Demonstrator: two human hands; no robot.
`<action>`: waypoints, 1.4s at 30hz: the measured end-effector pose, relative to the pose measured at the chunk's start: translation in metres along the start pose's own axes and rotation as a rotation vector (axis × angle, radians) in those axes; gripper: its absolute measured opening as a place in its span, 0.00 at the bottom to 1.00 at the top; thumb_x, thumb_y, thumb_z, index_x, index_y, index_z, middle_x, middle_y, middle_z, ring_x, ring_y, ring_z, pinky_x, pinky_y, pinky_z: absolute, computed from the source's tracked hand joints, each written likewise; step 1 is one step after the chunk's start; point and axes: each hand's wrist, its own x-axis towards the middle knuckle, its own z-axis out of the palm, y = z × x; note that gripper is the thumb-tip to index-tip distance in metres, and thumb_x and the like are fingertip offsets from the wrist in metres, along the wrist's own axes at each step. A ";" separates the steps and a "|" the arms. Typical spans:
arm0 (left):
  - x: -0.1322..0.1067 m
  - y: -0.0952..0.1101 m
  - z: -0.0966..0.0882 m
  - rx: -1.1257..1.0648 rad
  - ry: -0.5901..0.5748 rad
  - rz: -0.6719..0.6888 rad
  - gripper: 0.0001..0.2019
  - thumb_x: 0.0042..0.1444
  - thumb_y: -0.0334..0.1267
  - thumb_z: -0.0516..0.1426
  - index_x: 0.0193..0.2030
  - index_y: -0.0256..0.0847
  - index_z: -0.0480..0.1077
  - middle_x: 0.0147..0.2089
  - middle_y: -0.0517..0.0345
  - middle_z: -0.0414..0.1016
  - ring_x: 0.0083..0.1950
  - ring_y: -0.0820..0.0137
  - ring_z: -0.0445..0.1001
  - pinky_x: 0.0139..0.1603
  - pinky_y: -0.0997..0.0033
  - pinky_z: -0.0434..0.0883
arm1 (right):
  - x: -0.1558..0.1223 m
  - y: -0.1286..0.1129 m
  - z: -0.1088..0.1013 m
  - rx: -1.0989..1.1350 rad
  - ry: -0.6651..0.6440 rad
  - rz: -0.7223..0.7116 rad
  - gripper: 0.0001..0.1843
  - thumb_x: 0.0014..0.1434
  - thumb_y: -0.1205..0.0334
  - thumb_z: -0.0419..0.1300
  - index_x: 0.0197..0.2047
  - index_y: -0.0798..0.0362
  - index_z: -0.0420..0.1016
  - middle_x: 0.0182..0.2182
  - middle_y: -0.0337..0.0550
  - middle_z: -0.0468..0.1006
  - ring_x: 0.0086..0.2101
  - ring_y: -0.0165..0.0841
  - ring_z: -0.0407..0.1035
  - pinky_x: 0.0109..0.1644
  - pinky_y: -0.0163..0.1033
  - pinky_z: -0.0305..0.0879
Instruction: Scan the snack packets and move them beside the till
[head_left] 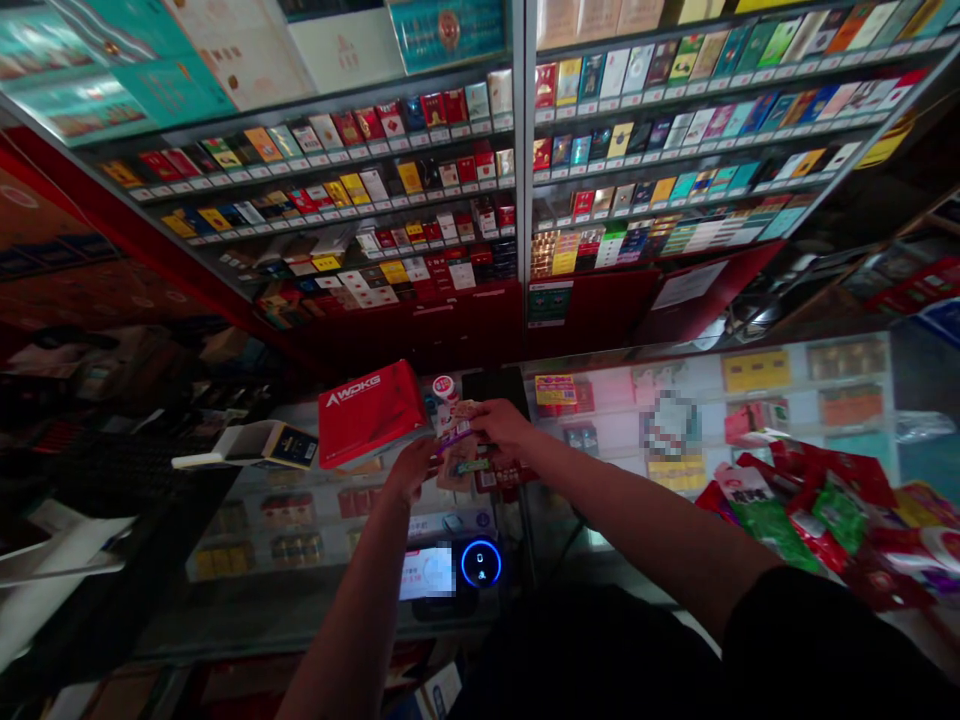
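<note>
Both my hands are over the glass counter. My right hand (pixel 499 424) is closed at the fingertips on a small pale packet (pixel 466 410). My left hand (pixel 409 471) has its fingertips at the left end of a small purple packet (pixel 454 433), and they look closed on it. The two packets touch or overlap. Just below the purple one is a tan packet with a green label (pixel 465 467); whether it is held or lying there, I cannot tell. A small tub with a pink and white round lid (pixel 444 386) stands just beyond the hands.
A red box (pixel 371 412) lies left of my hands, beside a dark blue and white carton (pixel 292 444). Nearer me is a payment device with a blue glowing ring (pixel 481 564). Shiny snack bags (pixel 832 510) are piled at right. Shelves of cigarette packs (pixel 420 180) rise beyond.
</note>
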 end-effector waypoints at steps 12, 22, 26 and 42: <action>-0.051 0.041 0.053 -0.382 -0.115 0.068 0.10 0.53 0.32 0.67 0.43 0.39 0.75 0.42 0.53 0.81 0.39 0.71 0.80 0.39 0.72 0.75 | -0.102 -0.027 -0.090 0.256 0.195 -0.032 0.12 0.39 0.63 0.70 0.31 0.54 0.78 0.23 0.36 0.78 0.24 0.27 0.69 0.30 0.33 0.67; -0.054 0.050 0.106 -0.317 -0.171 0.180 0.21 0.41 0.38 0.72 0.42 0.40 0.75 0.40 0.57 0.79 0.38 0.71 0.78 0.39 0.70 0.73 | -0.157 -0.018 -0.140 0.189 0.385 -0.103 0.14 0.41 0.61 0.72 0.33 0.54 0.79 0.26 0.38 0.80 0.26 0.29 0.71 0.30 0.33 0.65; -0.052 0.055 0.128 -0.259 -0.170 0.199 0.21 0.39 0.39 0.72 0.41 0.39 0.75 0.38 0.58 0.79 0.37 0.72 0.76 0.40 0.70 0.72 | -0.168 -0.013 -0.158 0.161 0.449 -0.155 0.16 0.41 0.60 0.72 0.36 0.55 0.80 0.28 0.39 0.81 0.27 0.28 0.71 0.31 0.34 0.65; -0.027 0.062 0.211 -0.106 -0.305 0.345 0.24 0.39 0.46 0.73 0.42 0.38 0.78 0.38 0.52 0.81 0.39 0.65 0.77 0.43 0.64 0.73 | -0.183 0.043 -0.221 -0.087 0.716 -0.242 0.16 0.50 0.57 0.67 0.42 0.54 0.83 0.33 0.43 0.85 0.35 0.37 0.78 0.43 0.41 0.70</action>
